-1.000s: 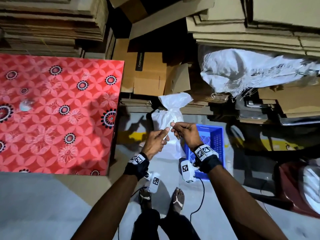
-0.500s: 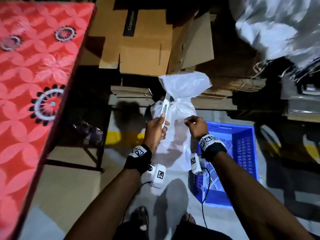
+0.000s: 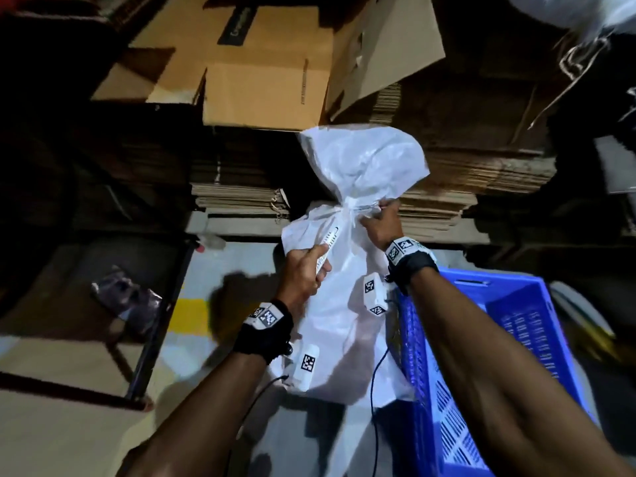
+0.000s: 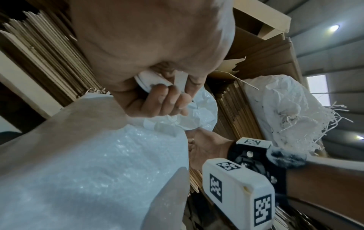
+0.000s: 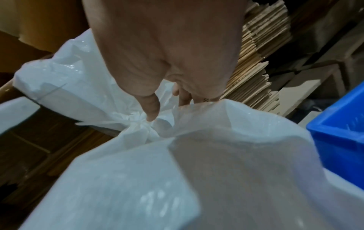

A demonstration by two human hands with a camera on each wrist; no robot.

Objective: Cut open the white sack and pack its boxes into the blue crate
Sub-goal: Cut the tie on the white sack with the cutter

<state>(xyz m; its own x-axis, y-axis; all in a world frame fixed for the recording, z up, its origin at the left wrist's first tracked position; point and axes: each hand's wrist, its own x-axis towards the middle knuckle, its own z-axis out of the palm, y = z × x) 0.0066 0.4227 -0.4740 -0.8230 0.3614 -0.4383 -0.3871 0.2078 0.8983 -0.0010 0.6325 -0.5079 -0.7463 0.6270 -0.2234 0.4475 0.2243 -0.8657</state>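
Observation:
The white sack (image 3: 347,304) stands on the floor, tied shut at its neck (image 3: 351,210). My left hand (image 3: 318,263) grips a white utility knife (image 3: 328,241), whose tip points up at the tie. In the left wrist view, the left hand's fingers (image 4: 167,101) curl round the knife handle (image 4: 149,80) above the sack (image 4: 88,171). My right hand (image 3: 380,218) holds the sack's neck from the right. In the right wrist view its thumb (image 5: 151,107) presses at the knot (image 5: 141,126). The blue crate (image 3: 523,339) stands right of the sack, its corner (image 5: 338,135) close by.
An open cardboard box (image 3: 265,91) and stacks of flattened cardboard (image 3: 464,173) stand right behind the sack. A dark table frame (image 3: 155,321) with a wrapped bundle (image 3: 127,297) under it is at the left. Another frayed white sack (image 4: 291,112) lies on the cardboard stacks.
My view has closed in on the sack. The left hand has brought the knife up to the tie. The right hand has moved up from beside the sack to hold its neck.

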